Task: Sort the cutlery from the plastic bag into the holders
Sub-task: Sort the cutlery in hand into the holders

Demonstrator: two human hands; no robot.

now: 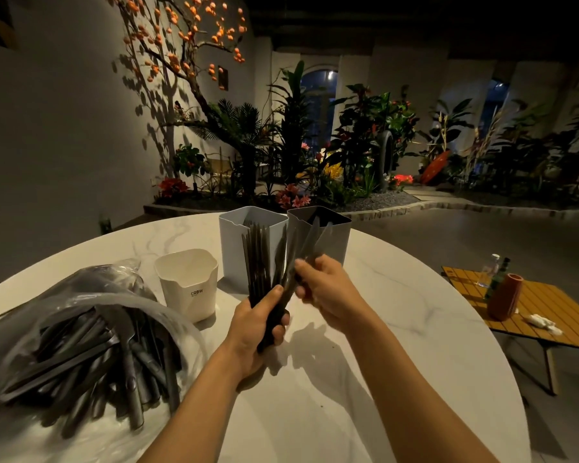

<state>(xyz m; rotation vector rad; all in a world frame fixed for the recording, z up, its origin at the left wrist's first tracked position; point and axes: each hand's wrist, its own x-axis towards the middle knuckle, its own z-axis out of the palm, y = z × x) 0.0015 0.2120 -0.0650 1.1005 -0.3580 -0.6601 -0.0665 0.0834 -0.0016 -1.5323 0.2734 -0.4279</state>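
Over the white marbled tabletop (398,295), the left hand (254,332) grips a fanned bundle of dark cutlery (264,262) by the handles, fingers curled round them, the tips pointing up and away. The right hand (325,289), just right of the bundle, pinches a few dark knives (310,238) from it; this hand is blurred, so the exact finger hold is unclear. At the near left lies a clear plastic bag (81,295) with its mouth open, holding a heap of dark cutlery pieces (107,362). Between the bag and the hands stands a short cream holder (189,289) with a small printed label. Behind the bundle, on the far side of the tabletop, stand two taller square holders side by side and touching or nearly so: a pale blue-grey holder (234,248) on the left and a darker grey holder (338,238) on the right, both with dark pieces showing inside. To the far right, lower down, a small yellow slatted table (549,315) carries an orange-brown vase (505,297) and bottles (497,272).
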